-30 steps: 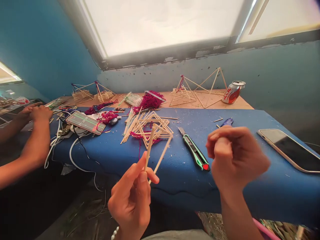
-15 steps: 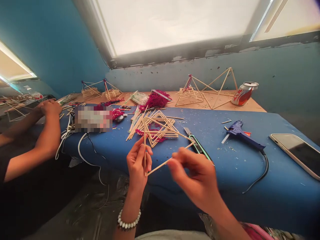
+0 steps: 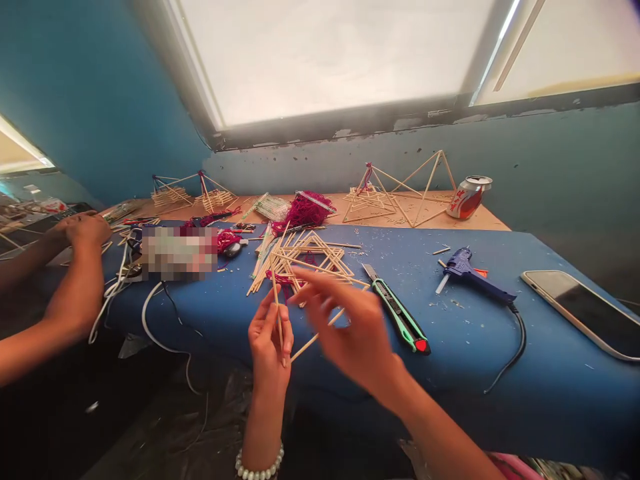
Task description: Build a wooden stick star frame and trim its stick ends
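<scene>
Low over the front of the table, my left hand (image 3: 270,333) pinches one side of a frame of thin wooden sticks (image 3: 304,349). My right hand (image 3: 353,327) is in front of the frame, hiding part of it. Its fingers are stretched out, somewhat blurred, and hold nothing I can see. Behind both hands lies a pile of stick frames and loose sticks (image 3: 333,267), with dark red yarn among them. A green and black utility knife (image 3: 397,310) rests to the right of my right hand, its blade out.
On the right lie a blue glue gun (image 3: 467,272) and a phone (image 3: 585,310). A drink can (image 3: 469,198), stick pyramids (image 3: 373,200) and a bundle of red yarn (image 3: 311,208) stand farther back. At left are another person's arms (image 3: 80,280) and a white cable (image 3: 150,320).
My right hand has let go of the frame's stick and moved left with fingers extended, uncovering the knife's handle. My left hand keeps its hold. The view has shifted slightly.
</scene>
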The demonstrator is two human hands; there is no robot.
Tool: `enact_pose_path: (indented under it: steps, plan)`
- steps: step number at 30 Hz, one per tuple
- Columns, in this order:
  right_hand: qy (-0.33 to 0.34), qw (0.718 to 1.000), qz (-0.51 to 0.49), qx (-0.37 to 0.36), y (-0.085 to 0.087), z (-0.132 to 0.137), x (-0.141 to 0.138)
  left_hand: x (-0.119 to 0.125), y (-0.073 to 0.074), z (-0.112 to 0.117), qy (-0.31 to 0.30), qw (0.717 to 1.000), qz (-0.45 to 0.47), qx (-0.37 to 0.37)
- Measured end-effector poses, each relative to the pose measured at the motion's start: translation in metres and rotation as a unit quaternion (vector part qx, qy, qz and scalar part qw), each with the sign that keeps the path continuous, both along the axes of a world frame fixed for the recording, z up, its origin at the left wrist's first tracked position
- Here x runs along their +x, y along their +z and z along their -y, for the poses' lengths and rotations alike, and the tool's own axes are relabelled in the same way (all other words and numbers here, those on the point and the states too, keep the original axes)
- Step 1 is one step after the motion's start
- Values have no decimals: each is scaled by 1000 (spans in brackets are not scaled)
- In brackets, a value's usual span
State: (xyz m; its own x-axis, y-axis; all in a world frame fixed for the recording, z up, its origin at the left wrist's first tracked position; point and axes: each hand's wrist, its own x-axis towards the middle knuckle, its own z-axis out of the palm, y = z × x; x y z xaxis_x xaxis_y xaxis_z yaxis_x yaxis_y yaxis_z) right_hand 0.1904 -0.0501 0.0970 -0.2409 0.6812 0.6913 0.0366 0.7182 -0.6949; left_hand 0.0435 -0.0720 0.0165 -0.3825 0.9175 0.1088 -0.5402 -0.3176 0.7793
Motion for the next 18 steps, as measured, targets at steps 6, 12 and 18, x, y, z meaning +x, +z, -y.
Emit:
enact_pose_path:
  steps: [6, 12, 18]
  plan:
    - [-282, 943, -71, -163, -51, 0, 85, 7, 13, 5, -6, 999, 39, -13]
    - [-14, 930, -45, -364, -77, 44, 62, 29, 26, 12, -51, 998, 43, 1]
    - [64, 912, -85, -396, -83, 53, 46, 36, 20, 36, -125, 990, 45, 56]
